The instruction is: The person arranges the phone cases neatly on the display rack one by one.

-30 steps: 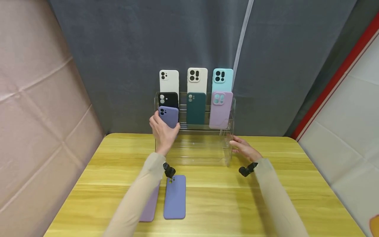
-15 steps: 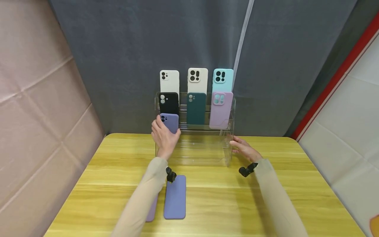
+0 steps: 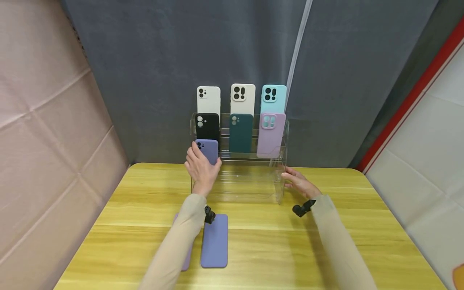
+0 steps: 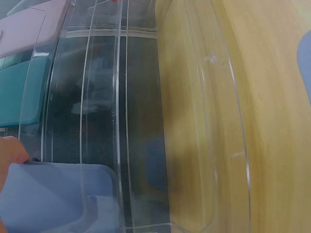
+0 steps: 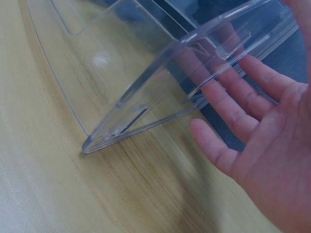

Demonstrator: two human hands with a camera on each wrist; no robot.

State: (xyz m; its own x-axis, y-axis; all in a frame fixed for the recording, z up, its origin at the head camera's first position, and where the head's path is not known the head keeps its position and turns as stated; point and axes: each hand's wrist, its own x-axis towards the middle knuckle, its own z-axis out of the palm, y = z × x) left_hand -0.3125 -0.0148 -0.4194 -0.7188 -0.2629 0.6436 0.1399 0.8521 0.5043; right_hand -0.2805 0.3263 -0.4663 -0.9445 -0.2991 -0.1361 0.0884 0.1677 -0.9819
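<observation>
My left hand point(image 3: 204, 172) grips a blue-purple phone case point(image 3: 209, 150) by its sides, thumb on the right edge and fingers on the left. That case stands on the lower left tier of a clear acrylic display stand point(image 3: 239, 160), in front of a black case point(image 3: 207, 125). In the left wrist view its bottom end point(image 4: 53, 194) sits behind a clear lip. My right hand point(image 5: 272, 131) lies against the stand's right side panel, fingers extended, some seen through the plastic. A teal case point(image 3: 241, 137) and a lilac case point(image 3: 270, 141) stand on the middle tier.
White point(image 3: 209, 104), cream point(image 3: 243, 106) and light-blue point(image 3: 273, 106) cases fill the top tier. On the wooden table point(image 3: 268, 245) lie another blue-purple case point(image 3: 214, 245) and a purple one point(image 3: 187, 257), partly under my left forearm. A grey curtain point(image 3: 156, 80) hangs behind.
My left hand has lowered the blue-purple case, uncovering more of the black one; over the last half second it has barely moved. The right hand has stayed at the stand's side.
</observation>
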